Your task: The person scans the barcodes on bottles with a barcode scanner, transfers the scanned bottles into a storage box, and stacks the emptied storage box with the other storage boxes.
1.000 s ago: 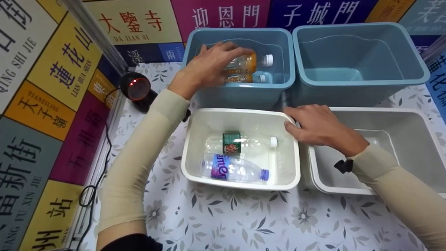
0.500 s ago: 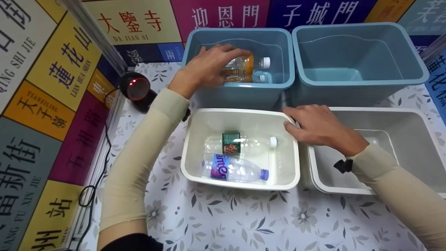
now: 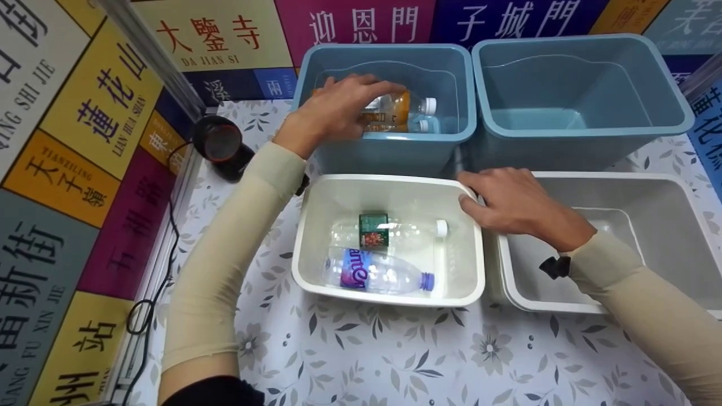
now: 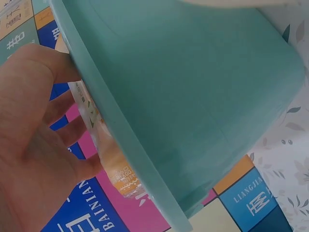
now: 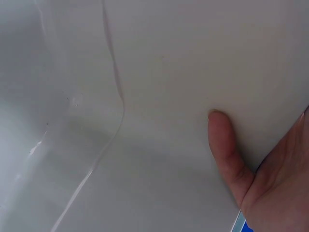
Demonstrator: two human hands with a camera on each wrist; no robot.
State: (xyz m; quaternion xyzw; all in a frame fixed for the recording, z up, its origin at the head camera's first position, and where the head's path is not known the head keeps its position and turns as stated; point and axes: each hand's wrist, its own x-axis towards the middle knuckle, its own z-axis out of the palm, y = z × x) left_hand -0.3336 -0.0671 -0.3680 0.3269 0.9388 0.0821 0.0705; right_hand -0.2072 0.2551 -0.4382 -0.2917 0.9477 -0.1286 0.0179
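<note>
In the head view my left hand (image 3: pixel 344 107) reaches over the left blue bin (image 3: pixel 395 152), holding a clear plastic bottle (image 3: pixel 400 107) with an orange label and white cap. Its fingers and the bottle's base are partly hidden. Beneath it lies another white-capped bottle (image 3: pixel 422 126), mostly covered. The left wrist view shows the thumb (image 4: pixel 63 67) and fingers around the bottle (image 4: pixel 118 169), just past the bin's rim. My right hand (image 3: pixel 516 203) grips the right rim of the left white bin (image 3: pixel 389 299); its thumb (image 5: pixel 224 145) lies against a white wall in the right wrist view.
Inside the left white bin lie a green-labelled bottle (image 3: pixel 373 231) and a purple-labelled bottle (image 3: pixel 383 272). A second white bin (image 3: pixel 553 307) stands to the right, a second blue bin (image 3: pixel 586 133) behind it. A black scanner (image 3: pixel 221 146) with a cable stands at left.
My left hand and the orange-labelled bottle have sunk slightly into the blue bin, covering more of the bottle below. The scanner's red lights have gone dark. My right hand keeps its place.
</note>
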